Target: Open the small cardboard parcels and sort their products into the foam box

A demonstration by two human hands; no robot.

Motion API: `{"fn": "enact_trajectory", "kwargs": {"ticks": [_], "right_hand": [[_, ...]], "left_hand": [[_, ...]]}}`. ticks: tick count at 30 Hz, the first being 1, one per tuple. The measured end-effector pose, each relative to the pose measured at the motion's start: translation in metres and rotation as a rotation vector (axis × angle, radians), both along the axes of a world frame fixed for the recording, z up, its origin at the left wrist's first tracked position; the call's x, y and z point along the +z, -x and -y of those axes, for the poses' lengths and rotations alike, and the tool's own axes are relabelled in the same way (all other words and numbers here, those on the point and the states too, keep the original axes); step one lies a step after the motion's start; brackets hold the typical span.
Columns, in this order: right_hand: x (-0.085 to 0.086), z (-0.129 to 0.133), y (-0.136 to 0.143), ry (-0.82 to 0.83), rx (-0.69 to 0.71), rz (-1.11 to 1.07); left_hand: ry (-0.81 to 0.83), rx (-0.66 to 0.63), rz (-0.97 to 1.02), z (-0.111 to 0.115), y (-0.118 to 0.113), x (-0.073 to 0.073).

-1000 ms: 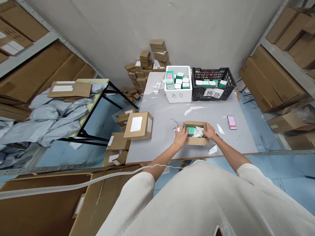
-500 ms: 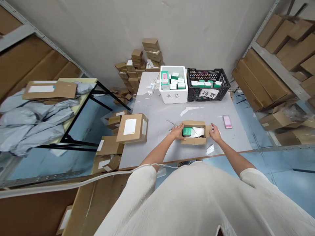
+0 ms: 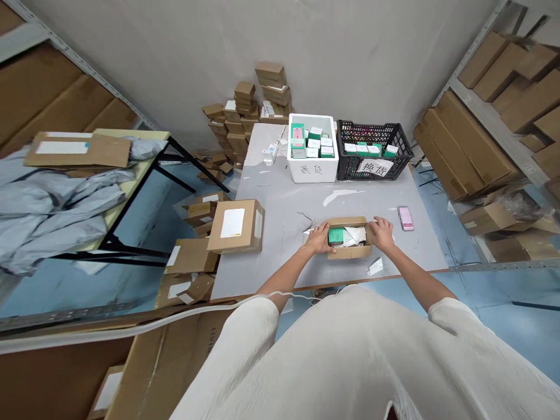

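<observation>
A small open cardboard box (image 3: 350, 253) lies on the grey table in front of me. Inside it are a green carton (image 3: 336, 235) at the left and crumpled white wrapping (image 3: 353, 235) beside it. My left hand (image 3: 319, 238) grips the box's left end, thumb toward the near side. At the other end, my right hand (image 3: 381, 233) is closed against the right end flap with bent fingers. A small piece of clear or white plastic (image 3: 375, 266) lies just below the box.
A white foam bin (image 3: 312, 170) and a black crate (image 3: 376, 168), both holding green-and-white cartons, stand at the back. A larger sealed box (image 3: 236, 226) sits on the left, a pink phone (image 3: 405, 218) on the right. A white cable (image 3: 175, 318) crosses before me.
My right hand has pushed the right end flap inward and upright, where before it pinched the flap stretched outward. My left hand stays on the left end. The view has shifted slightly.
</observation>
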State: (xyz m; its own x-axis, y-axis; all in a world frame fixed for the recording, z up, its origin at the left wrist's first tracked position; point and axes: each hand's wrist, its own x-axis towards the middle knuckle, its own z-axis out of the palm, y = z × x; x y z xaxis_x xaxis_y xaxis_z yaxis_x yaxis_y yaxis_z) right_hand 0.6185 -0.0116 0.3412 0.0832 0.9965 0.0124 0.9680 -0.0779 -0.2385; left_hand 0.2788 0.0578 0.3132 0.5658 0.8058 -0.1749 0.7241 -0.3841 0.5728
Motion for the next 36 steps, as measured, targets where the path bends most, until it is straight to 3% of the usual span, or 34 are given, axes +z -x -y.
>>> {"fn": "enact_trajectory", "kwargs": {"ticks": [3,7,13,25,36], "right_hand": [[0.004,-0.014,0.032,0.047,0.238,0.033],[0.005,-0.033,0.085,0.248,0.483,0.061],[0.015,-0.053,0.142,0.460,0.561,0.179],[-0.001,-0.065,0.153,0.508,0.515,0.229],[-0.001,-0.062,0.162,0.475,0.634,0.376]], "left_hand": [[0.013,0.023,0.026,0.003,0.003,-0.001],[0.044,0.050,0.041,0.005,0.005,0.001],[0.103,0.050,0.011,0.008,0.009,0.011],[0.129,0.039,0.066,0.003,0.011,0.003],[0.129,0.028,0.060,0.009,0.013,-0.006]]}}
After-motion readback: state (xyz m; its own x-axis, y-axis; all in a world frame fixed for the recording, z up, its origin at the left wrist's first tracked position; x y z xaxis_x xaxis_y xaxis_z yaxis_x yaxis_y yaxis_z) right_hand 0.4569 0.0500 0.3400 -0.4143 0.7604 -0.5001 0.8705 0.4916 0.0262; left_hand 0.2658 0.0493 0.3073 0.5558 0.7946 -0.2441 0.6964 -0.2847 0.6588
